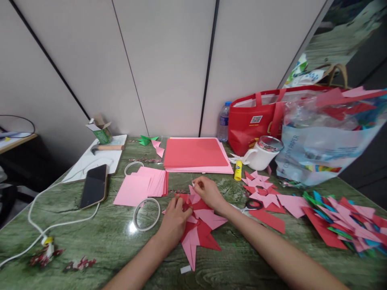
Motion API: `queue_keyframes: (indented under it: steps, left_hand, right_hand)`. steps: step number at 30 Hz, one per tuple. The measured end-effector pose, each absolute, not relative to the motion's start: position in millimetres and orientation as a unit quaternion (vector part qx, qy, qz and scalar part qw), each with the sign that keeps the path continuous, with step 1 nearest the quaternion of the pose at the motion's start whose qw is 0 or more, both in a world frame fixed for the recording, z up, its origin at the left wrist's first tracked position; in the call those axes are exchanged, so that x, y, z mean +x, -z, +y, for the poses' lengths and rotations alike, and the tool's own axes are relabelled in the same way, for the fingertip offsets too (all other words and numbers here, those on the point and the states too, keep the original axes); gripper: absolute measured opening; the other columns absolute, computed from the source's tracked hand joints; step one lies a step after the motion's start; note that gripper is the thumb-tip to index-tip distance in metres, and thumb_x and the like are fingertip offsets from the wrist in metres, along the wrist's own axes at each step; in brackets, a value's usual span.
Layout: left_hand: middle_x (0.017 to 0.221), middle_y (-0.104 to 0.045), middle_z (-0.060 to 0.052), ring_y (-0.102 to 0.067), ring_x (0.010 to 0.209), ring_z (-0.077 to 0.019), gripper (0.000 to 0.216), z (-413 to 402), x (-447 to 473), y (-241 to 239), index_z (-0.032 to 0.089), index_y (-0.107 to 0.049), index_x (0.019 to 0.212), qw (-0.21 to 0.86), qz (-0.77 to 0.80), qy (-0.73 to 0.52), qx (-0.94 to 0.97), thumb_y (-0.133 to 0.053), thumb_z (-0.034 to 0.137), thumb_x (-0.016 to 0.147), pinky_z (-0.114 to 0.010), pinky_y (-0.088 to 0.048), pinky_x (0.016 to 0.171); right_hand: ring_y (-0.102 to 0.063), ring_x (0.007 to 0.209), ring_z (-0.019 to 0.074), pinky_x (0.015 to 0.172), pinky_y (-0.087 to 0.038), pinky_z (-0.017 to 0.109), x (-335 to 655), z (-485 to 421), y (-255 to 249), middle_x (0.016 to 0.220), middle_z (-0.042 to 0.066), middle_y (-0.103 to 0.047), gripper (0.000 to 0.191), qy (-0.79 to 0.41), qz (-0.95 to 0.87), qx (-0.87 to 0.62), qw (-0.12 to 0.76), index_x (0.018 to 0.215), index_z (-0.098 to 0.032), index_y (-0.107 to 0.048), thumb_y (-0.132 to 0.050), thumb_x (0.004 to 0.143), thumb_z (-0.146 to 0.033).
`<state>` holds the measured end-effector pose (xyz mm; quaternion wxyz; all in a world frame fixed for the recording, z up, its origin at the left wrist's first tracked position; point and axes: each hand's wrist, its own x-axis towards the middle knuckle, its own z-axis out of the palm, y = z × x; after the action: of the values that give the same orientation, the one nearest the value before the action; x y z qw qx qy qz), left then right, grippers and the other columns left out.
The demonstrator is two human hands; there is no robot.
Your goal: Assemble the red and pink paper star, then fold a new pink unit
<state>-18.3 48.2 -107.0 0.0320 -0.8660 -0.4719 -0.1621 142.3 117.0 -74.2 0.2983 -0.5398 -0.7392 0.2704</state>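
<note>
Two hands are laid on a paper star, a pinwheel of pink and red folded points lying near the middle of the green table. The left hand is pressed flat on the star's left side, fingers bent over a red fold. The right hand is set at the star's far edge, with a pink tip pinched between thumb and fingertips.

Just left of the left hand a clear tape ring is seen flat on the table. Beyond it a stack of pink squares is fanned out, and farther back a pile of red sheets is placed. A phone is laid at the left, with a white cable running past it toward the near edge.

To the right of the right hand, scissors are half covered by paper, and a smaller star is spread beyond them. A glue stick is laid beside a white mug. Behind these a red bag and a water bottle are stood against the wall. A heap of finished stars is piled at the far right.
</note>
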Motion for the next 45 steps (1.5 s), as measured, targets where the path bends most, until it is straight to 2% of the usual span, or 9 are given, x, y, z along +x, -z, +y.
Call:
queue_keyframes:
  steps: [4, 7, 12, 14, 17, 22, 33, 40, 45]
  left_hand:
    - [0.096, -0.05, -0.01, -0.045, 0.096, -0.0262, 0.027, 48, -18, 105, 0.02, -0.065, 0.099, 0.035, -0.468, 0.156, -0.869, -0.054, 0.005, 0.079, -0.041, -0.045, 0.078]
    - [0.103, -0.05, -0.01, -0.046, 0.095, -0.0248, 0.028, 48, -18, 104, 0.022, -0.065, 0.099, 0.023, -0.474, 0.166, -0.865, -0.053, 0.006, 0.08, -0.04, -0.045, 0.078]
    - [0.116, -0.051, -0.013, -0.043, 0.107, -0.0288, 0.027, 48, -19, 107, 0.022, -0.065, 0.099, 0.022, -0.469, 0.182, -0.864, -0.056, 0.007, 0.079, -0.045, -0.045, 0.083]
    - [0.115, -0.053, -0.013, -0.042, 0.11, -0.0296, 0.029, 48, -19, 109, 0.022, -0.065, 0.1, 0.028, -0.468, 0.184, -0.864, -0.056, 0.006, 0.078, -0.046, -0.045, 0.085]
    - [0.116, -0.054, -0.013, -0.042, 0.111, -0.0294, 0.031, 48, -19, 111, 0.021, -0.065, 0.1, 0.037, -0.468, 0.181, -0.865, -0.057, 0.003, 0.076, -0.046, -0.045, 0.086]
    - [0.114, -0.054, -0.014, -0.043, 0.109, -0.0299, 0.028, 48, -19, 111, 0.019, -0.064, 0.098, 0.061, -0.46, 0.164, -0.87, -0.057, 0.003, 0.076, -0.047, -0.046, 0.085]
    - [0.119, -0.051, -0.014, -0.045, 0.108, -0.0286, 0.023, 48, -16, 104, 0.019, -0.064, 0.092, 0.033, -0.466, 0.178, -0.866, -0.057, 0.003, 0.076, -0.044, -0.046, 0.084]
    - [0.117, -0.055, -0.013, -0.044, 0.109, -0.03, 0.024, 49, -17, 108, 0.017, -0.064, 0.09, 0.06, -0.453, 0.177, -0.872, -0.057, 0.0, 0.074, -0.046, -0.047, 0.084]
    - [0.118, -0.052, -0.012, -0.044, 0.107, -0.0291, 0.025, 48, -17, 104, 0.018, -0.064, 0.09, 0.067, -0.454, 0.175, -0.871, -0.057, 0.001, 0.073, -0.044, -0.048, 0.083]
  right_hand:
    - [-0.062, 0.094, 0.0163, 0.079, -0.048, 0.029, 159, 112, 78, 0.111, 0.013, -0.06, 0.012, -0.305, -0.687, -0.502, 0.428, 0.073, -0.019, -0.045, -0.039, 0.082, -0.018]
    - [-0.064, 0.081, 0.0154, 0.073, -0.049, 0.029, 173, 106, 76, 0.102, 0.011, -0.062, 0.007, -0.365, -0.648, -0.443, 0.501, 0.072, -0.02, -0.039, -0.043, 0.078, -0.019]
    - [-0.057, 0.066, 0.0133, 0.065, -0.046, 0.026, 183, 95, 75, 0.071, 0.002, -0.06, 0.018, -0.317, -0.751, -0.434, 0.383, 0.073, -0.019, -0.049, -0.037, 0.072, -0.006]
    - [-0.057, 0.079, 0.0159, 0.075, -0.046, 0.03, 182, 91, 79, 0.081, 0.005, -0.063, 0.026, -0.265, -0.81, -0.393, 0.344, 0.072, -0.018, -0.056, -0.035, 0.075, -0.003]
    - [-0.052, 0.095, 0.0193, 0.085, -0.043, 0.038, 176, 87, 92, 0.107, 0.009, -0.063, 0.034, -0.211, -0.856, -0.337, 0.331, 0.097, -0.018, -0.063, -0.034, 0.083, -0.005]
    - [-0.047, 0.095, 0.0203, 0.085, -0.045, 0.039, 170, 83, 114, 0.122, 0.011, -0.058, 0.04, -0.186, -0.884, -0.305, 0.303, 0.127, -0.016, -0.049, -0.036, 0.09, -0.01]
    - [-0.048, 0.095, 0.0197, 0.085, -0.046, 0.038, 173, 83, 113, 0.122, 0.01, -0.058, 0.04, -0.19, -0.899, -0.286, 0.272, 0.13, -0.018, -0.047, -0.037, 0.092, -0.012]
    - [-0.044, 0.101, 0.0204, 0.091, -0.045, 0.037, 170, 82, 97, 0.129, 0.01, -0.05, 0.053, -0.203, -0.916, -0.299, 0.173, 0.136, -0.016, -0.035, -0.04, 0.085, -0.002]
    - [-0.044, 0.111, 0.0197, 0.098, -0.039, 0.039, 166, 83, 100, 0.127, 0.011, -0.051, 0.053, -0.234, -0.896, -0.324, 0.192, 0.131, -0.014, -0.04, -0.037, 0.079, 0.002]
